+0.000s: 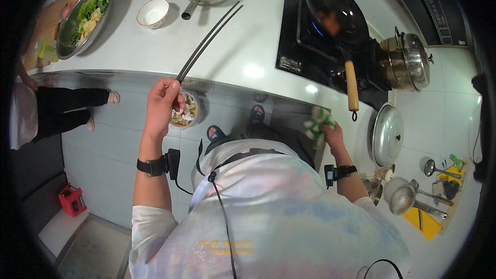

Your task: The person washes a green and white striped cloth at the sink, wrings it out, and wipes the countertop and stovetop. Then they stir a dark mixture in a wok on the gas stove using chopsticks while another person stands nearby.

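My left hand (164, 95) grips a pair of long dark chopsticks (209, 42) near one end. Their tips point away over the white countertop (248, 42). In my right hand (335, 138) is a bunched green-and-white cloth (318, 126), beside the counter's front edge. A black wok (350, 15) with a wooden handle (352, 85) sits on the black gas stove (290, 38), ahead and to the right. The handle points toward me, apart from both hands. Something orange-brown and blurred shows in the wok.
A bowl of greens (64, 44), a small white bowl (153, 12) and a pan of cut vegetables (190, 9) stand on the counter. A steel steamer pot (412, 60) is beside the wok. A waste bin (197, 112) stands on the floor. Another person (58, 104) stands left.
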Demonstrator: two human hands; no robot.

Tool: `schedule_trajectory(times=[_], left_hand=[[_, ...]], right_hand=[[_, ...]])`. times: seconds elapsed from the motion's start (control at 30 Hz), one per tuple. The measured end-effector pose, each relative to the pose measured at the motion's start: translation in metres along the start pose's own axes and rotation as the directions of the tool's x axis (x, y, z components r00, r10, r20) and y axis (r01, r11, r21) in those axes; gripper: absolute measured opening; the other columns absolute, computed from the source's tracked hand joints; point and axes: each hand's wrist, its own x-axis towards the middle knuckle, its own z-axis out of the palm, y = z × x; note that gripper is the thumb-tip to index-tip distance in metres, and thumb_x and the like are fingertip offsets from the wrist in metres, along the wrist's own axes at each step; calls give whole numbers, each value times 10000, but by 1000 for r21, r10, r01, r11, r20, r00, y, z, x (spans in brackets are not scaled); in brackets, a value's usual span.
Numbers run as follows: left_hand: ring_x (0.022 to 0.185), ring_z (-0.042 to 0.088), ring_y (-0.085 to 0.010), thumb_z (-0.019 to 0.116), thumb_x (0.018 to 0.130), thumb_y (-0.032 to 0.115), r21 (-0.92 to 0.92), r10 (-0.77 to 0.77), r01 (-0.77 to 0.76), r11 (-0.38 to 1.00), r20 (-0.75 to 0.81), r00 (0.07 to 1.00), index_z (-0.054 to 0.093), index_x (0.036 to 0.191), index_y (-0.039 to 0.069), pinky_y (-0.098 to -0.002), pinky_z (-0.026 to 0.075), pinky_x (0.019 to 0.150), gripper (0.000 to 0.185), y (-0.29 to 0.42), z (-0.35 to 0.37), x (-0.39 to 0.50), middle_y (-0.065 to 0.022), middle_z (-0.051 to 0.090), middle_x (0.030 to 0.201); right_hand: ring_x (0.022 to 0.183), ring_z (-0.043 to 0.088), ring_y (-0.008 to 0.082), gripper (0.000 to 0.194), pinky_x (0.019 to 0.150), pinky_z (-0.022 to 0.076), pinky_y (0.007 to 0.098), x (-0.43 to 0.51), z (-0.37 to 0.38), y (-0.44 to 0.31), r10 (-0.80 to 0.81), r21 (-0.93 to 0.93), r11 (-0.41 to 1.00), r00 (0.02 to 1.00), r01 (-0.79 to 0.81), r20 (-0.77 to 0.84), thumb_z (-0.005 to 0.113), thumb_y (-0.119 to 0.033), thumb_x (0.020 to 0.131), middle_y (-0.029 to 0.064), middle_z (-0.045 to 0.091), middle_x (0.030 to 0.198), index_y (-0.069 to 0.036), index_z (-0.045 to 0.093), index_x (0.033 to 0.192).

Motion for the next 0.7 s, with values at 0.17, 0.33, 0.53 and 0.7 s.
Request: schedule_trajectory(times=[0.17,0.33,0.53,0.7], left_hand=[[582,556,-73,571,993,299,37,35,-33,999,-63,997,582,967,99,-216,390,538,202,7,-21,-15,19,577,665],[580,554,-73,561,997,291,69,36,-26,997,-139,990,579,967,102,-216,389,539,192,10,-39,-39,24,572,663],[569,558,-83,559,997,262,70,15,6,998,-296,955,583,954,86,-223,396,533,183,4,-61,-75,12,573,653],[573,557,-88,564,997,281,87,-41,78,993,-368,929,582,965,85,-220,400,539,200,4,-78,-103,9,573,668]], right_hand=[[933,647,264,357,821,508,361,8,86,-145,-500,-59,866,863,497,-70,646,-198,838,166,673,1020,-20,574,1138],[1084,546,349,406,921,458,404,58,123,-256,-792,-464,602,557,650,-248,630,-117,809,195,557,1142,-36,589,1205],[1427,221,435,532,1175,226,464,139,195,-298,-690,-640,393,672,660,268,578,-315,930,268,267,1525,-20,485,1363],[1436,185,441,585,1187,170,498,182,224,-284,-731,-469,415,593,779,339,486,-415,980,287,248,1526,-80,403,1454]])
